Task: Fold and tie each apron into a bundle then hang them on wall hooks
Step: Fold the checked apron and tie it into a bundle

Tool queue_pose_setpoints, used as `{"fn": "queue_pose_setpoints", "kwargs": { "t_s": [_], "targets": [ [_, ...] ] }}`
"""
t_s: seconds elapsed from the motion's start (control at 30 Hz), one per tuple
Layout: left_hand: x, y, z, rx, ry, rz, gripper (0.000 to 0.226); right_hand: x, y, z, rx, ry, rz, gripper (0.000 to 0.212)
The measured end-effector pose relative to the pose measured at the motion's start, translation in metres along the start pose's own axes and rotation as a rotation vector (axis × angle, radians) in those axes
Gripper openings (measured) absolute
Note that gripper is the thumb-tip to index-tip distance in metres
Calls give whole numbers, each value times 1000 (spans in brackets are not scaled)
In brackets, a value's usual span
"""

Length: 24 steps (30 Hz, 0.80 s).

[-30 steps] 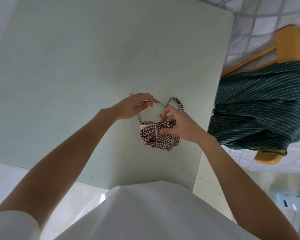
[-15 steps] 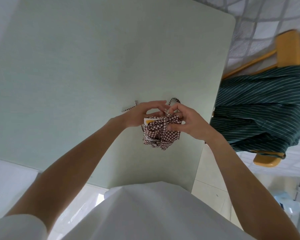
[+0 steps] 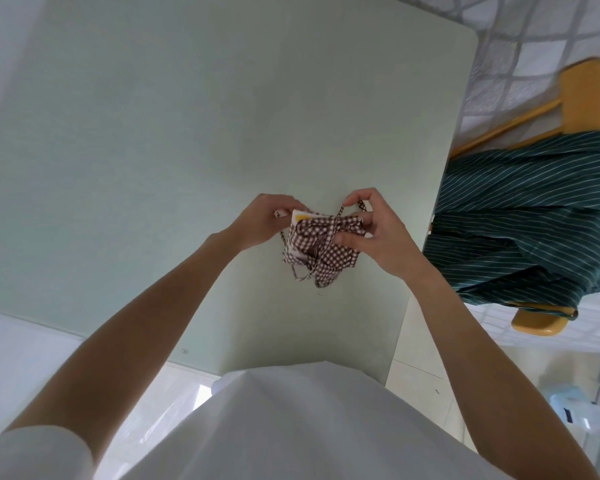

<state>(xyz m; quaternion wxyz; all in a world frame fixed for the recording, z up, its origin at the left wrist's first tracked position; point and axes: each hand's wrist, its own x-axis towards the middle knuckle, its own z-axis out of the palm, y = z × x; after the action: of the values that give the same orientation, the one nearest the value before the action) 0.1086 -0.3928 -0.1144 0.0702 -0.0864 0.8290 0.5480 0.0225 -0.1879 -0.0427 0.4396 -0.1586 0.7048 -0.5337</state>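
A brown-and-white checked apron (image 3: 321, 249) is bunched into a small bundle with its strap wound round it, held just above the pale green table (image 3: 187, 133). My left hand (image 3: 262, 220) grips the bundle's left end, where a white and yellow patch shows. My right hand (image 3: 374, 226) holds the right end, its fingers pinching the thin checked strap that loops up over the bundle. Loose strap ends dangle below. A dark green striped apron (image 3: 527, 216) lies draped over a wooden chair (image 3: 586, 95) to the right of the table.
The table's right edge runs close beside my right wrist, with the chair just beyond it. White tiled floor lies below and to the left. A light blue object (image 3: 575, 412) sits on the floor at the lower right.
The bundle has been lifted off the table. My left hand let go of the stretched strap and closed in on the bundle's left end; my right hand now pinches the strap loop.
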Motion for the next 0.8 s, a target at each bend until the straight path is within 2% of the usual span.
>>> {"fn": "queue_pose_setpoints", "kwargs": {
  "t_s": [0.13, 0.23, 0.3, 0.37, 0.43, 0.53, 0.7, 0.8],
  "targets": [
    [-8, -2, 1, 1, 139, -28, 12, 5, 3, -1, 150, 84, -18, 41],
    [-20, -2, -3, 39, 265, -54, 11, 6, 8, -2, 250, 211, -30, 32],
    [-31, -1, -4, 170, 314, -31, 12, 6, 9, -3, 315, 301, -47, 31],
    [-43, 4, 0, 400, 319, 48, 17, 8, 11, -1, 327, 399, -48, 30],
    [-52, 12, 5, 583, 315, 150, 23, 10, 15, 2, 249, 488, -33, 28],
    [-58, 21, 3, 717, 255, 252, 27, 14, 25, 4, -21, 548, -43, 26],
    [-47, 45, -16, 848, 16, 418, 36, 15, 35, 10, -456, 474, -83, 29],
    [-28, 67, -31, 825, -63, 477, 31, 14, 35, 18, -617, 330, -155, 29]
  ]
}}
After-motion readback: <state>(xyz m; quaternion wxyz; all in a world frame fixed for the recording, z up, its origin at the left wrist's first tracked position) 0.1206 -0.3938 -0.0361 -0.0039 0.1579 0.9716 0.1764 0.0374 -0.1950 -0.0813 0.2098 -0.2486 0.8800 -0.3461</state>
